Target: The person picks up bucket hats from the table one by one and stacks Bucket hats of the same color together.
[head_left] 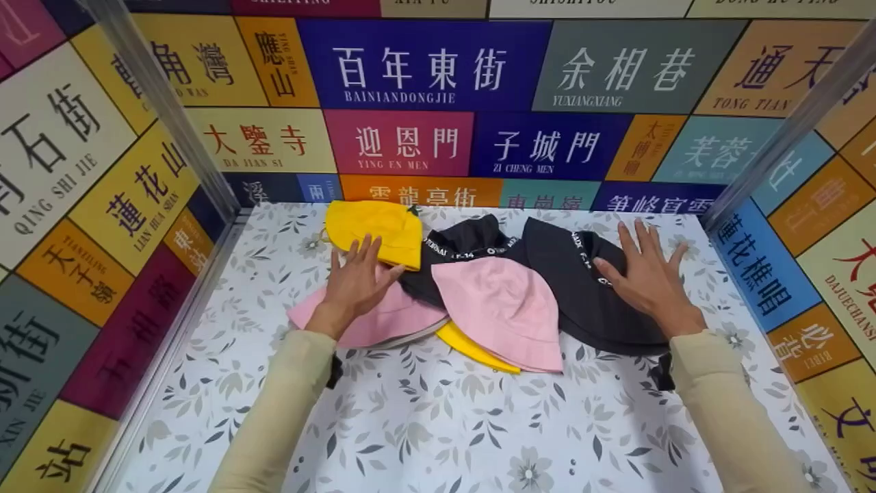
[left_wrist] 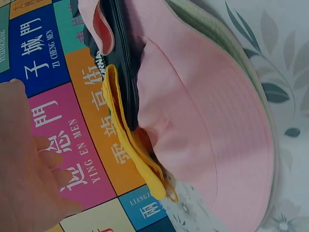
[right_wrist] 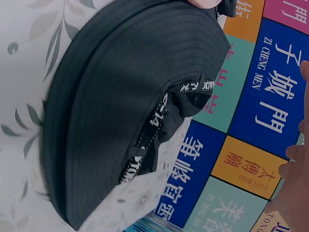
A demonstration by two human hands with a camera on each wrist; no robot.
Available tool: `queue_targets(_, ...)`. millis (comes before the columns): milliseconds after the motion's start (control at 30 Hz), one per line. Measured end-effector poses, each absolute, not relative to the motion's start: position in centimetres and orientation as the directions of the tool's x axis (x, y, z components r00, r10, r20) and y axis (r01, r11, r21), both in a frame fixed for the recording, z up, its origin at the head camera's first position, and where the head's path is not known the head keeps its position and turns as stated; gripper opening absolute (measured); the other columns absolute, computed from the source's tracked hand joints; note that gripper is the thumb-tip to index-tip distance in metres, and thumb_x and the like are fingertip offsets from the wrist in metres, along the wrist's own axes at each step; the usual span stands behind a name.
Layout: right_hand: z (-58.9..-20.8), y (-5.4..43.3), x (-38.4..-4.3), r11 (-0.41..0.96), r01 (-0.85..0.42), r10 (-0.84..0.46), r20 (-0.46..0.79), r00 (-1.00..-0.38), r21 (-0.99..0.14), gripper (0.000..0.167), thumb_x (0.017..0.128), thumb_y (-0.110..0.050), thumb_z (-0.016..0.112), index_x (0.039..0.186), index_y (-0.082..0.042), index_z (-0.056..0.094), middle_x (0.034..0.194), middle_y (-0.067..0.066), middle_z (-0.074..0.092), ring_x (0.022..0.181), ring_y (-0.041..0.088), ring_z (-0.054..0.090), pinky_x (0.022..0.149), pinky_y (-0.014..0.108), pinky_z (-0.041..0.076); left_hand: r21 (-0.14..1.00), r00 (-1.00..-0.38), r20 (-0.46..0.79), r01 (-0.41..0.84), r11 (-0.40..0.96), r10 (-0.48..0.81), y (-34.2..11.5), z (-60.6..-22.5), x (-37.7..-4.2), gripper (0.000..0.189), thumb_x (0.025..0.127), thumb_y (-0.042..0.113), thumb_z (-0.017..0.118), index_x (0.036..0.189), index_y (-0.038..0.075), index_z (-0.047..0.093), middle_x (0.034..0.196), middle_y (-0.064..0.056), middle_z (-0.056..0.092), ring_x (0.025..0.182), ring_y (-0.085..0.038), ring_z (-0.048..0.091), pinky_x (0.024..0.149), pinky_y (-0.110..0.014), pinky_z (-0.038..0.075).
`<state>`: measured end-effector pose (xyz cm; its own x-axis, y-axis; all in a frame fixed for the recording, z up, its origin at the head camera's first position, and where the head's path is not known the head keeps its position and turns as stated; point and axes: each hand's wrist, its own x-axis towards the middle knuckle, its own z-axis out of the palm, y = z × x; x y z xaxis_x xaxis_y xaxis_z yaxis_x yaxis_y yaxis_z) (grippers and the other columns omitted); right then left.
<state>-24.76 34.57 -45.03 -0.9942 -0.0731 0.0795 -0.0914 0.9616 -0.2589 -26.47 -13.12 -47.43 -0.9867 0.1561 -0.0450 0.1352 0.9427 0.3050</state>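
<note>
Nearest, two beige sleeves (head_left: 267, 418) reach in over a white surface (head_left: 417, 438) printed with grey leaves and flowers. Beyond them, near the middle of the surface, lies a pink bucket hat (head_left: 499, 311), brim toward the person, with a yellow brim edge (head_left: 475, 349) showing beneath it. Left of it, a second pink bucket hat (head_left: 407, 320) shows a pale greenish-grey underside along its rim.

The left hand (head_left: 356, 287) is over that second hat, and the right hand (head_left: 647, 281) over a black bucket hat (head_left: 568, 294) at the right. Each grip is spread, fingers apart, clamped on nothing; whether either touches fabric, I cannot tell.

All the hats look light, soft and unbreakable, likely to fold if squeezed; the stitched brims seem firmer and the best place to pinch. The right black hat is wide and folded flat, its inner band lettered in white. Farther, another black bucket hat (head_left: 479, 229) is crumpled at centre, and a smooth yellow bucket hat (head_left: 376, 229) sits far left. Behind stands a wall (head_left: 424, 65) of coloured panels bearing Chinese characters.
</note>
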Motion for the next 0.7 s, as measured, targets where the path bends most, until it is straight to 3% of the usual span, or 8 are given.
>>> queue_targets(133,-45.7,34.1,-24.5,0.949,-0.112,-0.078,0.124,-0.989,-0.295,0.087,0.099,-0.064,0.040,0.160,-0.007,0.016,0.166,0.026,0.012,0.153,0.048,0.006,0.114,0.075,-0.012,0.317,-0.986,-0.033,0.142,0.938,0.161,-12.3,-48.0,-26.5,0.086,0.098,0.068,0.035,0.161,0.012,0.017,0.168,-0.012,0.019,0.156,-0.035,0.015,0.125,-0.061,-0.002)
queue_targets(267,-46.7,33.6,-24.3,0.928,-0.146,-0.086,0.184,-0.979,-0.342,0.080,0.100,-0.057,0.046,0.157,-0.004,0.026,0.162,0.027,0.023,0.150,0.047,0.018,0.119,0.072,0.002,0.374,-0.987,-0.046,0.123,0.919,0.151,-11.3,-48.5,-26.5,0.085,0.098,0.066,0.041,0.160,0.011,0.023,0.167,-0.016,0.020,0.155,-0.036,0.019,0.125,-0.061,0.001)
queue_targets(433,-48.1,32.8,-23.9,0.905,-0.192,-0.098,0.252,-0.963,-0.379,0.072,0.100,-0.048,0.053,0.152,0.000,0.037,0.155,0.028,0.034,0.142,0.049,0.033,0.116,0.066,0.021,0.479,-0.990,-0.055,0.086,0.874,0.127,-10.2,-49.2,-26.6,0.080,0.097,0.060,0.051,0.156,0.011,0.031,0.164,-0.018,0.029,0.150,-0.037,0.032,0.125,-0.056,0.017)
queue_targets(567,-48.9,32.4,-23.7,0.900,-0.184,-0.092,0.240,-0.966,-0.396,0.070,0.100,-0.047,0.053,0.150,0.001,0.040,0.152,0.027,0.037,0.139,0.049,0.036,0.113,0.066,0.025,0.535,-0.991,-0.022,0.099,0.839,0.131,-9.6,-49.7,-26.5,0.076,0.096,0.052,0.059,0.153,0.007,0.037,0.157,-0.018,0.042,0.142,-0.035,0.044,0.123,-0.053,0.027)
queue_targets(700,-49.5,32.0,-23.5,0.892,-0.178,-0.085,0.231,-0.969,-0.416,0.067,0.100,-0.046,0.054,0.148,0.000,0.044,0.148,0.026,0.042,0.136,0.049,0.040,0.112,0.068,0.026,0.630,-0.991,-0.062,0.054,0.775,0.119,-9.2,-50.2,-26.4,0.075,0.097,0.044,0.063,0.154,0.007,0.034,0.158,-0.016,0.040,0.144,-0.031,0.042,0.123,-0.048,0.028)
